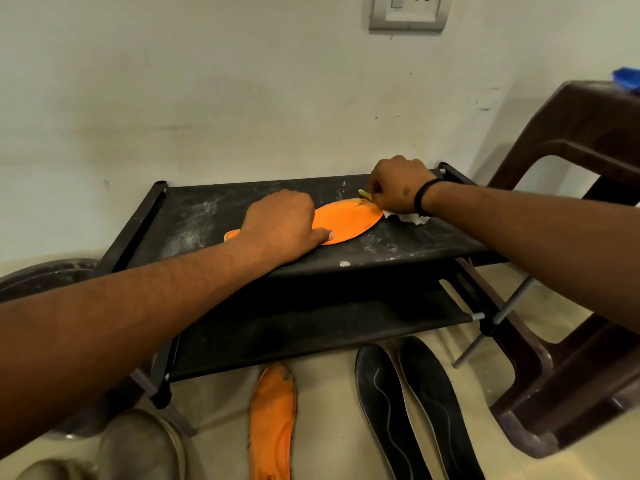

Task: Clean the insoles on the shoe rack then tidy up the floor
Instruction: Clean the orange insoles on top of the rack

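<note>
We are pinning the flat orange foam insole (346,220) on the black fabric shoe rack (194,216) with our left hand (280,223), fingers flat, while our right hand (398,188) is pinching a small green scrubbing tool (364,193) at its toe (a crumpled white tissue (410,218) lying beside it), and the second orange insole (273,424) and two black insoles (415,407) are waiting on the floor, so we judge most of the cleaning and all the tidying left

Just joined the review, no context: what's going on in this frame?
A person is cleaning an orange insole on the dusty top shelf of a black shoe rack. The left hand presses the insole flat; the right hand holds a small green tool in a pinch grip at the insole's far end, above a white tissue. On the floor in front lie another orange insole, visibly dirty at its tip, and two black insoles.
</note>
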A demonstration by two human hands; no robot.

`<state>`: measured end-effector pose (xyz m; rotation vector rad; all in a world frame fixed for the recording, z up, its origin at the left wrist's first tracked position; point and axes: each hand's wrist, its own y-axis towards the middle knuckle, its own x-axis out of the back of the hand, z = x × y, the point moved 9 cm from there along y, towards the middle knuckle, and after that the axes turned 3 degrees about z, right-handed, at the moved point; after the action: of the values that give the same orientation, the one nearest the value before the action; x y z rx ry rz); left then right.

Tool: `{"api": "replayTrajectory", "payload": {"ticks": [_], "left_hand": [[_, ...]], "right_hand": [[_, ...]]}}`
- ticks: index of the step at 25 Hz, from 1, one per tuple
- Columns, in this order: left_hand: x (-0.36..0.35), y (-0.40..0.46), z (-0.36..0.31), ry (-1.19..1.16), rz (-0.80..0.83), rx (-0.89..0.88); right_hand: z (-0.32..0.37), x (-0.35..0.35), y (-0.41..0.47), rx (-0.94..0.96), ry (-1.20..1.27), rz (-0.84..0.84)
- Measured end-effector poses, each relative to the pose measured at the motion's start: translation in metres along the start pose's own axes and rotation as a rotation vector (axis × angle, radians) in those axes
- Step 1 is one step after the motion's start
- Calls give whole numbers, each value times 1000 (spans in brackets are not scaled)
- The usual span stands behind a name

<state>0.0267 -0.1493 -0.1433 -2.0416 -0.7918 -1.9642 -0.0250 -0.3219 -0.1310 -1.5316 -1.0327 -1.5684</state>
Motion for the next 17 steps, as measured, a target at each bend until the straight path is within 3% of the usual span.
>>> {"api": "replayTrajectory", "payload": {"ticks": [4, 7, 9, 13, 17], "left_hand": [[-2, 2, 1, -1, -7, 0], [-2, 3, 1, 6, -14, 5], [-2, 3, 1, 1, 0, 7], [-1, 2, 2, 1, -4, 10], [-3, 3, 3, 0, -17, 4]], "right_hand": [[18, 33, -5, 103, 202, -145], [48, 10, -26, 233, 209, 71], [43, -12, -25, 210, 171, 133], [15, -2, -3, 36, 63, 24], [44, 20, -8, 153, 180, -94]]}}
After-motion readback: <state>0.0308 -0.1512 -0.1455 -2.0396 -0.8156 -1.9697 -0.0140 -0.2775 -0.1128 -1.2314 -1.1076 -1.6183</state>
